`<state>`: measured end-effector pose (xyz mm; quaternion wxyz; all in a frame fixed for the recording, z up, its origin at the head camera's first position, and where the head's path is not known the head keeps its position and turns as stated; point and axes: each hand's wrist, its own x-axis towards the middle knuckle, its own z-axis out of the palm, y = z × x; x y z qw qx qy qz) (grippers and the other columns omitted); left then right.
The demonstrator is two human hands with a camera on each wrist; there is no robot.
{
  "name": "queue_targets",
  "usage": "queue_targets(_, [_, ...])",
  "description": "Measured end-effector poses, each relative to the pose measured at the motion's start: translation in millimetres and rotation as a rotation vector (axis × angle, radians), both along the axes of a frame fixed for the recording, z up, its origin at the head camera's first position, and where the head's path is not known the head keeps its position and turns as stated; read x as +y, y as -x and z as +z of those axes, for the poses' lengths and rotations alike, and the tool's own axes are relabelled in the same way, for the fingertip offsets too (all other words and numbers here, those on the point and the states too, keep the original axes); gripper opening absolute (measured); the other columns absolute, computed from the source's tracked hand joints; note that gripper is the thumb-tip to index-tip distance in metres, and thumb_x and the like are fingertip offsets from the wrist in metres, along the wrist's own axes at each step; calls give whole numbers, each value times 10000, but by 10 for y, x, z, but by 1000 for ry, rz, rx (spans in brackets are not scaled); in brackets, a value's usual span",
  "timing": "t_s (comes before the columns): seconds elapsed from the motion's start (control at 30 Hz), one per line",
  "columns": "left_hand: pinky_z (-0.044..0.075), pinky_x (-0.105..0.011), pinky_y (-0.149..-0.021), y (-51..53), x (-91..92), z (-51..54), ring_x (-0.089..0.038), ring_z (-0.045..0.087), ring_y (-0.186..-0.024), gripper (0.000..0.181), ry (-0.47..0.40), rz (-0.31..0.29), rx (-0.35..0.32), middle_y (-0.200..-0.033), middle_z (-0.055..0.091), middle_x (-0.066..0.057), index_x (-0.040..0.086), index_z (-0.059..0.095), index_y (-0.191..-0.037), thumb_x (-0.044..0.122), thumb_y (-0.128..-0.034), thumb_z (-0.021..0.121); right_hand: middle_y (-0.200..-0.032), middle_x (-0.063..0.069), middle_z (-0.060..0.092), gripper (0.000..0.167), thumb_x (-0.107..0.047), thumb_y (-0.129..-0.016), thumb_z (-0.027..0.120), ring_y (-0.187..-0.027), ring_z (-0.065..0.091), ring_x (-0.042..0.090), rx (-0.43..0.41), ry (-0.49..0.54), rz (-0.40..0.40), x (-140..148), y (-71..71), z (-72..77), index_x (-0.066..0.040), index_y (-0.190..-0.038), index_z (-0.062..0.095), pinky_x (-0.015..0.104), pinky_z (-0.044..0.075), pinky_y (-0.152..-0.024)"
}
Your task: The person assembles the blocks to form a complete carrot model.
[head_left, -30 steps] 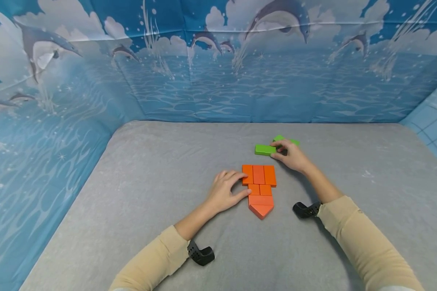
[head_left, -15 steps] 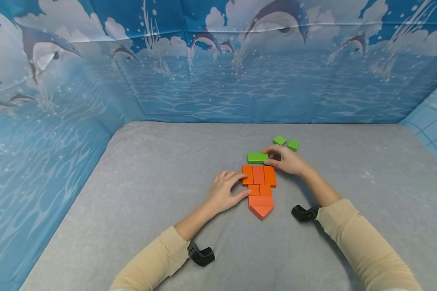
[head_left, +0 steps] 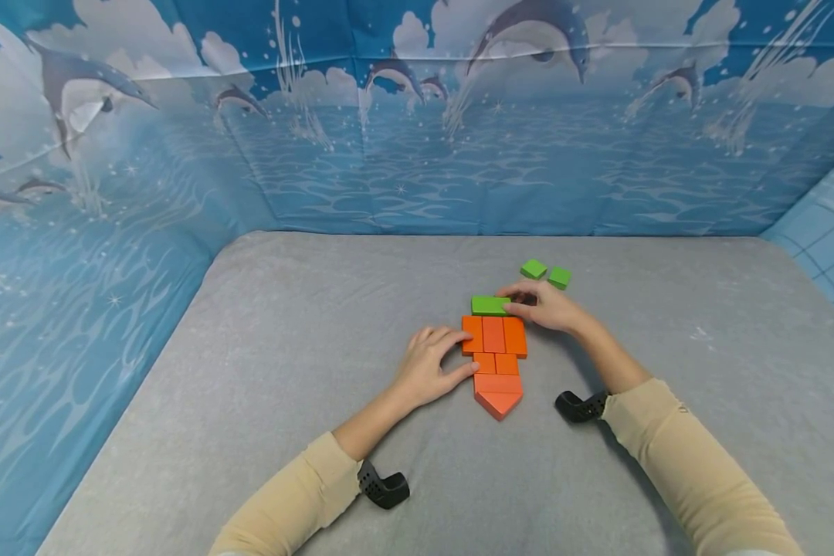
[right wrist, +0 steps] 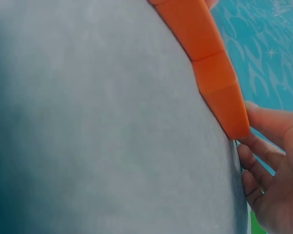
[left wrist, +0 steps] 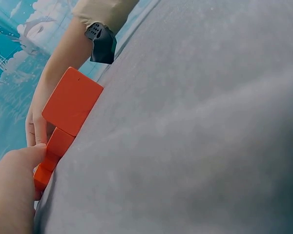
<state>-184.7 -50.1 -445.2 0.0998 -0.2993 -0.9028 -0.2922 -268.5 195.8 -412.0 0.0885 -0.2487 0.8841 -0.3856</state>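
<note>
Orange blocks (head_left: pixel 493 334) lie joined in a flat arrow-like shape, its triangular tip (head_left: pixel 499 403) toward the person. My left hand (head_left: pixel 425 369) rests at the shape's left side, index finger and thumb spread, their tips touching its edge. At the far end, a green rectangular block (head_left: pixel 489 306) sits against the upper orange row. My right hand (head_left: pixel 547 306) pinches that green block by its right end. In the left wrist view, the thumb presses beside the orange blocks (left wrist: pixel 72 101). Orange blocks (right wrist: pixel 219 83) hide the held green block in the right wrist view.
Two small green blocks (head_left: pixel 533 269) lie apart beyond the right hand. Grey cloth (head_left: pixel 306 324) covers the table. A blue dolphin-print curtain (head_left: pixel 417 154) hangs behind and at the left. A black wrist-worn device (head_left: pixel 384 486) juts from each sleeve.
My right hand has brought the green block left and nearer, from beside the small green blocks to the orange shape's far edge. The left hand stays where it was.
</note>
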Motion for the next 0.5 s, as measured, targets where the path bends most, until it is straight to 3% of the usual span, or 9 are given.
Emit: queue_targets(0.5, [325,-382,-963,-7,5,22,-177,476,-1041,441,-1,3,-16,-1148,584,-1,161,578,-1208,412,-846,617,-896,95,588,310,-167,-909,575,-684,486,169,-78,6,44,32,7,17,-2,-1171,592,286,414,-595])
